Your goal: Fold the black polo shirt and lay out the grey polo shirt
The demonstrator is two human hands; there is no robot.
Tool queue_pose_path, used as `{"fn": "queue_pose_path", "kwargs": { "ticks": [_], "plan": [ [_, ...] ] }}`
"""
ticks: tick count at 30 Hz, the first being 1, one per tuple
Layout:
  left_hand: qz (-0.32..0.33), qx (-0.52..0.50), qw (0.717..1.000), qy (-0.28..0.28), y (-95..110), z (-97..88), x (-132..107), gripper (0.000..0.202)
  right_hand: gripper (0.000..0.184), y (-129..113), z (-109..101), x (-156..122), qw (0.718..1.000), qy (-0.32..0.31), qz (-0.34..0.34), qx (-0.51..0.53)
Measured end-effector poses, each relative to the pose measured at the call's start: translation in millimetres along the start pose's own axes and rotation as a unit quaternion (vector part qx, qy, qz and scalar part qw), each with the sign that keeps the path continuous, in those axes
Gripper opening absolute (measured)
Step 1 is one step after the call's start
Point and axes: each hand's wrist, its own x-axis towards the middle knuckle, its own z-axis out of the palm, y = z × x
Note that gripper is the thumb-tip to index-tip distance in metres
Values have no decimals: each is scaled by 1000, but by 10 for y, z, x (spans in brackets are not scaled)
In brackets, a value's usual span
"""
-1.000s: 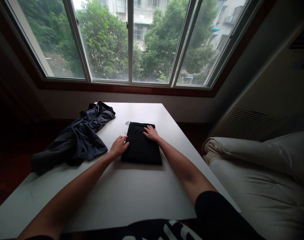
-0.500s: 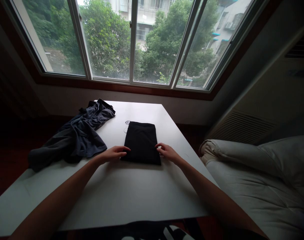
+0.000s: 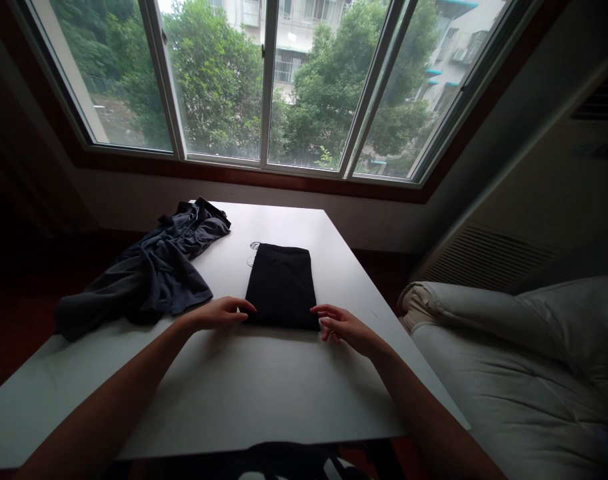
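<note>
A black folded garment (image 3: 283, 283) lies flat on the white table in front of me, a thin looped cord showing at its far left corner. My left hand (image 3: 221, 313) is at its near left corner, fingertips on the edge and the thumb apart from the fingers. At the near right corner is my right hand (image 3: 345, 327), fingers stretched and spread, the fingertips touching the edge. Neither hand grips the cloth. To the left, a dark grey garment (image 3: 159, 260) lies crumpled along the table's edge.
The white table (image 3: 279, 387) reaches from me toward the wall under a wide window (image 3: 264, 87). On the right stands a pale padded sofa (image 3: 494, 333), close to the table's edge. Behind it is a large unit with a slatted vent (image 3: 484, 257).
Both my hands have slid a little nearer to me along the black garment's sides, down to its near corners. The right hand's fingers have spread more. The grey garment has stayed put.
</note>
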Motion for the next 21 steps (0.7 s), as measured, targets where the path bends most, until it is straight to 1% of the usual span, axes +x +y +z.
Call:
{"fn": "queue_pose_path", "kwargs": {
  "ticks": [4, 6, 9, 11, 13, 18, 21],
  "plan": [
    [-6, 68, 998, 12, 92, 17, -19, 48, 57, 1, 7, -15, 998, -56, 8, -15],
    [-1, 98, 995, 22, 128, 36, -21, 46, 55, 2, 47, -9, 998, -58, 2, -17],
    [7, 116, 993, 34, 144, 65, -10, 45, 59, -3, 120, 11, 999, -44, -14, 9],
    [13, 110, 993, 42, 129, 75, 1, 45, 60, -11, 147, 22, 998, -59, -14, 10],
    [21, 100, 993, 53, 105, 78, 10, 43, 58, -16, 143, 30, 997, -74, -7, -8],
    [23, 87, 995, 50, 55, 75, 16, 43, 51, 6, 87, 51, 996, -24, 2, -87],
    [16, 78, 996, 46, 47, 83, 14, 46, 45, 35, 90, 64, 987, -8, -24, -159]
  ]
}}
